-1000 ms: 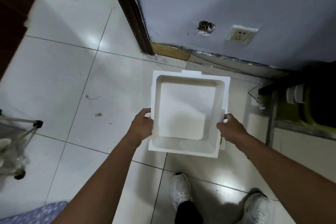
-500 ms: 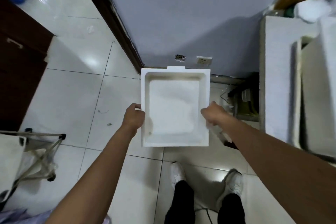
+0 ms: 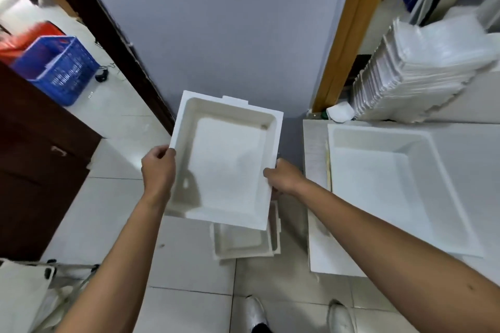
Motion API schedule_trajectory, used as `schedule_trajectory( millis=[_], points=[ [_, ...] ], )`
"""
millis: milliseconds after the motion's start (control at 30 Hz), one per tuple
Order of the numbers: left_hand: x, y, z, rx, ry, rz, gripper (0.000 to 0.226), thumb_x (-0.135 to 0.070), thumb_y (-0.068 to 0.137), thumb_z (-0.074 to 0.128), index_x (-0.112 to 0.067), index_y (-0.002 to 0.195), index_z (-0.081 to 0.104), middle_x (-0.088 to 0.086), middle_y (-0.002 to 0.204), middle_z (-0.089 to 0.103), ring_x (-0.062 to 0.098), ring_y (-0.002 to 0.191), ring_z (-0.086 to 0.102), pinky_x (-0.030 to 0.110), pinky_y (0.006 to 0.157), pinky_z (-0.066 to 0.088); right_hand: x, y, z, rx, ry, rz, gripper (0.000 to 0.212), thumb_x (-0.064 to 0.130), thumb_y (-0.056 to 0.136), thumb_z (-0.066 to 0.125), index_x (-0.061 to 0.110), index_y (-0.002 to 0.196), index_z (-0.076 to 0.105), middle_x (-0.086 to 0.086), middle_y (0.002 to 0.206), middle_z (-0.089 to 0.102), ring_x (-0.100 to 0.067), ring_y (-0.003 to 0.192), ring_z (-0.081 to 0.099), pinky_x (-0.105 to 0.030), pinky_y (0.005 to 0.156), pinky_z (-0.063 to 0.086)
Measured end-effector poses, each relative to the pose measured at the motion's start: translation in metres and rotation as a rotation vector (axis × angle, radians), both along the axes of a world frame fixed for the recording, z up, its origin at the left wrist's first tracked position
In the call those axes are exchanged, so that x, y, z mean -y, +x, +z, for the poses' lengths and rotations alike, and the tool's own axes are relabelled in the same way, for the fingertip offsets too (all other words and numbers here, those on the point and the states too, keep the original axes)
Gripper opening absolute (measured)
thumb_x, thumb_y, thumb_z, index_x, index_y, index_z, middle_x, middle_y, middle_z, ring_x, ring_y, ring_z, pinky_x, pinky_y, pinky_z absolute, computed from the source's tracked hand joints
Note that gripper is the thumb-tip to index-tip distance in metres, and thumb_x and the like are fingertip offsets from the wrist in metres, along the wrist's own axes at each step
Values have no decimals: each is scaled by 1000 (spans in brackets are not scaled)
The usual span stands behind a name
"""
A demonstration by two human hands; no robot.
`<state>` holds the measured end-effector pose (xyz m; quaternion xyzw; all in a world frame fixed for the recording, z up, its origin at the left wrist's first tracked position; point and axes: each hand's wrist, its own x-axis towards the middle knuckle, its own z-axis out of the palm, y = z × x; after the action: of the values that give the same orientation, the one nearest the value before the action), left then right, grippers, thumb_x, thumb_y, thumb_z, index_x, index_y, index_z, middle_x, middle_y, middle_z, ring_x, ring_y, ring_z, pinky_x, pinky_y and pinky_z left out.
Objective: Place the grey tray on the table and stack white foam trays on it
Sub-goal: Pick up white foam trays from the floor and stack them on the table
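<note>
- Both hands, left hand (image 3: 158,170) and right hand (image 3: 284,178), clasp a white rectangular foam tray (image 3: 227,162) by its sides.
- One white foam tray on the table (image 3: 392,186) appears placed; more foam trays on the floor (image 3: 244,243) await stacking.

The white square foam tray (image 3: 226,162) now sits higher, tilted, its far edge in front of the grey wall. The view has swung right: a counter (image 3: 315,149) bearing another white foam tray (image 3: 378,184) appears, and more lie on the floor below.
</note>
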<state>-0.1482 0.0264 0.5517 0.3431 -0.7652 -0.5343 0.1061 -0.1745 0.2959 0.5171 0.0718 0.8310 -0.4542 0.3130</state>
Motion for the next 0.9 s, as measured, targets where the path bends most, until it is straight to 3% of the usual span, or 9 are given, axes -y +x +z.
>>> schedule_trajectory(
  millis=[67,167,433,567,733,900],
  points=[
    [-16,0,25,-70,-30,13,21,-19,88,53,-23,97,72,-10,86,68,13,79,61,28,72,49,-13,9,26,-70,15,25,32,30,84,50,21,107,69,2,100,73,-23,84,70,-33,67,58],
    [-51,5,59,-144,-64,-4,19,-19,90,54,-25,96,71,-13,86,67,3,75,60,21,66,46,-46,29,59,-148,46,40,34,35,86,49,22,113,65,3,102,72,-21,84,69,-39,76,61],
    [-144,17,134,-250,-44,-53,15,-21,86,58,-27,82,71,-9,76,66,8,63,54,26,57,43,-151,63,121,-260,50,-57,47,47,80,51,18,117,46,0,106,67,-23,89,69,-44,80,59],
    [-194,18,158,-284,-79,-144,13,-20,88,60,-19,91,72,-9,77,66,9,66,55,24,59,44,-206,79,144,-351,71,-134,45,44,85,49,15,119,44,-6,109,66,-30,96,66,-47,85,55],
    [-247,22,170,-254,-176,-294,12,-21,90,63,-15,98,69,-3,87,69,12,71,60,24,59,45,-260,89,168,-413,184,-236,45,29,95,47,12,135,38,-9,123,61,-33,108,58,-39,87,47],
    [-278,23,176,-177,-238,-480,11,-29,86,70,-22,92,63,-9,88,69,14,79,65,30,69,50,-300,93,183,-432,230,-373,50,23,91,44,14,140,34,-12,137,55,-38,118,54,-46,97,47]
  ],
)
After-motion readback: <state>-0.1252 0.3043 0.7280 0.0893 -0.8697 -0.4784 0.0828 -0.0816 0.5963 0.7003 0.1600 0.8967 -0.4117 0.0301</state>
